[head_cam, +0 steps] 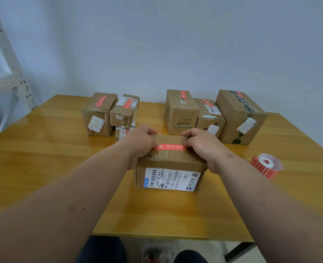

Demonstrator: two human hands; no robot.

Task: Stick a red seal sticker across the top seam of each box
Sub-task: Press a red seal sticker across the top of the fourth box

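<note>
Packing room, labelled parcels [240,116], metal shelving [9,73]

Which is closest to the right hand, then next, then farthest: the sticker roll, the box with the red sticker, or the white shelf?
From the right hand:
1. Box with the red sticker, under the hand.
2. Sticker roll, at the right.
3. White shelf, far left.

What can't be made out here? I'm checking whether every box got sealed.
Head view only:
- Ends of the red sticker on the near box: under the left hand and right hand.
- Low box behind the left hand: top largely hidden.
- Sticker print: too small.
</note>
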